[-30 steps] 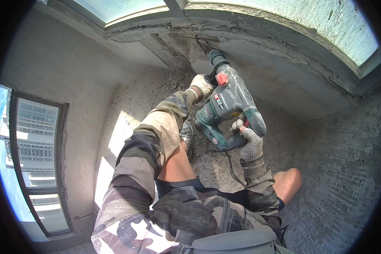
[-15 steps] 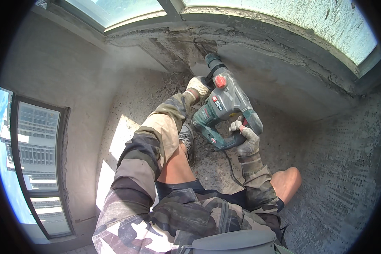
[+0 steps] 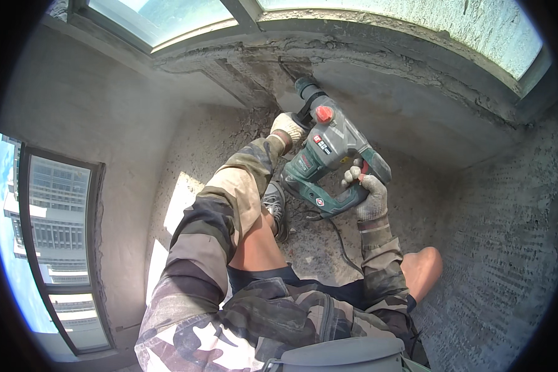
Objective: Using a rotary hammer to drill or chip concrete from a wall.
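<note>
A green and grey rotary hammer (image 3: 325,146) with a red knob on its upper side points away from me toward the wall below the window. My left hand (image 3: 287,127), in a pale knitted glove, is closed round the black side handle (image 3: 302,116) near the tool's front. My right hand (image 3: 370,193), also gloved, grips the rear handle, with fingers at the red trigger (image 3: 364,167). A thin dark bit (image 3: 286,69) runs from the chuck (image 3: 304,87) to the rough, chipped wall corner (image 3: 254,77). Its very tip is hard to make out.
Broken rubble (image 3: 257,124) lies along the wall's foot. A black power cord (image 3: 340,240) trails from the tool past my right forearm. My shoe (image 3: 274,204) stands left of the tool. Windows (image 3: 59,217) are at left and ahead; a rough textured wall (image 3: 496,266) is at right.
The rear of the hammer and my right hand have shifted slightly right and up, turning the tool a little. My left hand keeps its grip on the side handle.
</note>
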`<state>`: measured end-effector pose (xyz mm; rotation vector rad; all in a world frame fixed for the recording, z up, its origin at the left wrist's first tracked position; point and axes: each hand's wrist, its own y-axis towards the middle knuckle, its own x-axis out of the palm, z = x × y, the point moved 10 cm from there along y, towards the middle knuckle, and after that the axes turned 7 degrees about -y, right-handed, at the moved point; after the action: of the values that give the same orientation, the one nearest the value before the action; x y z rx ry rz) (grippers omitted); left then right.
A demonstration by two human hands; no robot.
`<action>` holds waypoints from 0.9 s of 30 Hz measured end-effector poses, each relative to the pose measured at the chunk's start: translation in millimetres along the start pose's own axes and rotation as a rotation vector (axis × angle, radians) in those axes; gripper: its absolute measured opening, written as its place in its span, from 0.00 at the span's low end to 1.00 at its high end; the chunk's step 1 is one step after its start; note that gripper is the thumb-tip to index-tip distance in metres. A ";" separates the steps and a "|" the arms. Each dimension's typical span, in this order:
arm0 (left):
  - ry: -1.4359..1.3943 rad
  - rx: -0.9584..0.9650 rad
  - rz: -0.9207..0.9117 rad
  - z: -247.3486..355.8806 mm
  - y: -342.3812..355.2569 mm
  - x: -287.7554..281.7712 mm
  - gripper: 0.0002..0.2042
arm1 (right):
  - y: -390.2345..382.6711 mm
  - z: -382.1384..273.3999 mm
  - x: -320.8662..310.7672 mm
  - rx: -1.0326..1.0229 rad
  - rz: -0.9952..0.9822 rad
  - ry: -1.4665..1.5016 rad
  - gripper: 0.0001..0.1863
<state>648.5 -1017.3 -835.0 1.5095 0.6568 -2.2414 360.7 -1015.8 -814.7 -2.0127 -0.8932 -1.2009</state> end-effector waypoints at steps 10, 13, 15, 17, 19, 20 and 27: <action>-0.054 -0.007 -0.001 31.2 -13.2 -24.7 0.21 | -20.0 14.2 13.0 -0.097 -0.055 -0.095 0.21; -0.283 -0.020 0.009 18.9 -17.3 -27.4 0.20 | -15.7 18.6 21.0 -0.092 -0.054 -0.153 0.19; -0.444 -0.025 0.004 16.5 -19.8 -27.6 0.18 | -13.1 17.0 28.5 -0.116 -0.030 -0.325 0.18; -0.280 0.069 0.019 13.3 -11.0 -33.5 0.18 | -1.7 10.9 32.7 -0.111 -0.035 -0.290 0.18; 0.099 0.089 -0.016 29.7 -2.7 -25.6 0.18 | 6.6 -0.1 11.6 -0.090 -0.025 -0.120 0.16; 0.086 0.077 -0.047 24.8 -3.2 -16.4 0.19 | 3.2 -8.2 10.2 -0.037 -0.001 -0.073 0.16; -0.353 0.029 -0.105 37.6 -26.8 0.1 0.20 | -53.1 -17.0 56.3 -0.114 0.087 -0.327 0.18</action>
<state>605.5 -1016.2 -818.2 1.0703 0.6071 -2.5195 330.1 -985.4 -748.3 -2.3596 -0.8944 -0.9078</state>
